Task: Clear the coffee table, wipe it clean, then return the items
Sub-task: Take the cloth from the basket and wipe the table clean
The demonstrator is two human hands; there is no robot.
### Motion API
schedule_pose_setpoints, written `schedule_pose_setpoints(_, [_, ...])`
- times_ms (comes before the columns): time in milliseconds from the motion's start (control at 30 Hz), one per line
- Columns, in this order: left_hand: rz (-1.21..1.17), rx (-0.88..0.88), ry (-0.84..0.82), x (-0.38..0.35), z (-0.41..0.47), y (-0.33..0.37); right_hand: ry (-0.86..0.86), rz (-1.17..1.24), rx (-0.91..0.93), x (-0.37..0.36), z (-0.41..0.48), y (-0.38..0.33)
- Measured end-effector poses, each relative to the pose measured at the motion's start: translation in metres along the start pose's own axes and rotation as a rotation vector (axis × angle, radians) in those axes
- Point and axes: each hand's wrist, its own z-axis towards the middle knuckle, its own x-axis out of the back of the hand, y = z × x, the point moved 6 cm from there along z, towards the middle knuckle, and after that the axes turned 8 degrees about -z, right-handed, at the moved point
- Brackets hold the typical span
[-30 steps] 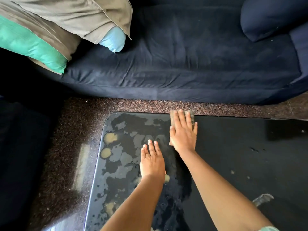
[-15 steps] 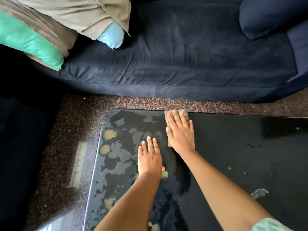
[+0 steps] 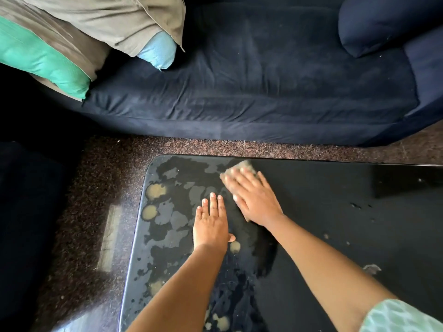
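Black glossy coffee table (image 3: 335,212), navy sofa (image 3: 263,80) beyond the hands. Right hand (image 3: 254,200) flat, fingers straight, pressing a tan wiping pad (image 3: 242,167) at the far edge; blurred. Left hand (image 3: 211,226) flat on the top just beside it, nearer. Wet smears (image 3: 172,212) left of both hands.

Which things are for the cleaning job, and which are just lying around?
For the job: coffee table, wiping cloth, right hand pressing it, left hand flat on the table.
Just lying about: sofa, green pillow, carpet.
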Motion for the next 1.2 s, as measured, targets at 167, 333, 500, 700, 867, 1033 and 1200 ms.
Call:
schedule_pose_setpoints(167, [-0.033, -0.028, 0.029, 0.000, -0.001, -0.004, -0.067, -0.009, -0.071, -0.001, -0.022, 0.043])
schedule_pose_setpoints(333, [-0.030, -0.068, 0.056, -0.001, -0.002, -0.008, -0.051, 0.119, -0.484, 0.002, 0.038, 0.022])
schedule_pose_setpoints(500, [-0.029, -0.105, 0.074, -0.001, -0.002, -0.014, -0.011, 0.050, -0.055, 0.003, -0.003, -0.013])
schedule_pose_setpoints(700, [-0.018, -0.123, 0.056, 0.002, -0.001, -0.015, -0.023, 0.112, -0.598, -0.003, -0.015, 0.021])
schedule_pose_setpoints(867, [-0.012, -0.182, 0.065, 0.008, 0.000, -0.027, 0.010, -0.003, -0.015, -0.002, -0.039, -0.025])
schedule_pose_setpoints(1033, [-0.056, -0.188, 0.051, 0.010, 0.000, -0.032, -0.063, -0.047, -0.050, -0.007, -0.062, 0.008])
schedule_pose_setpoints(1200, [-0.076, -0.167, 0.068, 0.006, -0.001, -0.031, -0.010, 0.130, -0.412, 0.002, -0.053, -0.039])
